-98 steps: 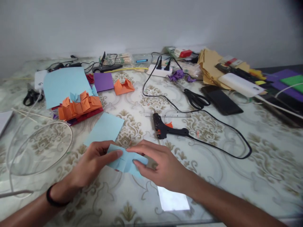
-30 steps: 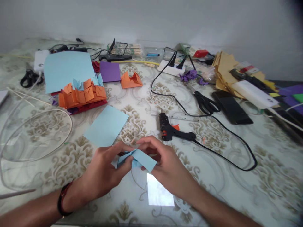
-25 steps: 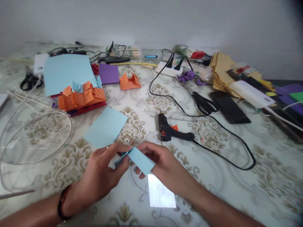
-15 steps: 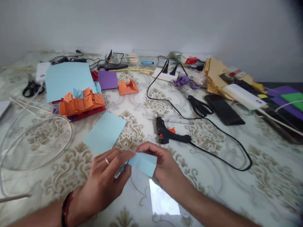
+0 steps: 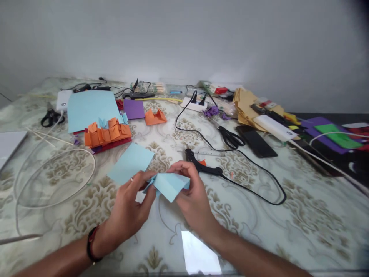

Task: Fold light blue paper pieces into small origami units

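Observation:
Between both hands, above the table, is a partly folded light blue paper. My left hand pinches its left end, where the folds are bunched together. On the other side, my right hand grips the right edge, with the thumb below and fingers behind the sheet. A flat light blue sheet lies on the table just beyond my left hand. The black glue gun rests beyond my right hand. Further left sits a row of folded orange paper pieces, with small blue ones behind.
At the back are a large blue sheet, a purple square, an orange folded piece and a white power strip. Black scissors and a phone lie to the right. A coiled white cable spreads on the left.
The blue paper has opened wider between my hands, showing a raised flap and folds at its left end. My left fingers have shifted to that end. The view has tilted slightly.

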`<state>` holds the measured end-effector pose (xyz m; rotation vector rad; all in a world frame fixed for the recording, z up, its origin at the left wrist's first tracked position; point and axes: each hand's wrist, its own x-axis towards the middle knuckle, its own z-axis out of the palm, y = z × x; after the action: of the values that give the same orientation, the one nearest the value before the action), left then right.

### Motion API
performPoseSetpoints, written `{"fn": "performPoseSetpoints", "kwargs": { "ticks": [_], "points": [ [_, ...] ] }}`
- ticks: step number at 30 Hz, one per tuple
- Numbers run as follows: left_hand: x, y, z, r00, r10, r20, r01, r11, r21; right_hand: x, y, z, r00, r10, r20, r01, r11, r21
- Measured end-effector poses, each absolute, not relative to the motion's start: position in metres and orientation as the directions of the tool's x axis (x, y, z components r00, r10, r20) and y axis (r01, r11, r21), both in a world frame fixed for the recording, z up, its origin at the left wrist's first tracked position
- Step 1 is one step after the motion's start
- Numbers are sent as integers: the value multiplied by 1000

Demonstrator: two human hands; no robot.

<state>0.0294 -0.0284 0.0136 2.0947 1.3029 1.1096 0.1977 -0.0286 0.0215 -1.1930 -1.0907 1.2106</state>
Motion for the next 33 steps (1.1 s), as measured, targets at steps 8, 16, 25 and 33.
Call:
{"fn": "performPoseSetpoints", "kwargs": {
  "ticks": [8,16,25,33],
  "points": [
    [26,-24,10,27,983,183,230,-185,956,166,-15,23,77,996,-44,-220,-26,-975],
    [25,-15,12,111,990,81,184,-101,978,169,-9,6,65,997,46,-74,51,-996],
    [20,-13,12,86,988,130,107,-139,985,182,-11,11,10,962,273,276,260,-925],
    [6,-8,19,59,996,66,281,-80,956,185,-14,15,-53,925,376,290,375,-880]
  ]
}}
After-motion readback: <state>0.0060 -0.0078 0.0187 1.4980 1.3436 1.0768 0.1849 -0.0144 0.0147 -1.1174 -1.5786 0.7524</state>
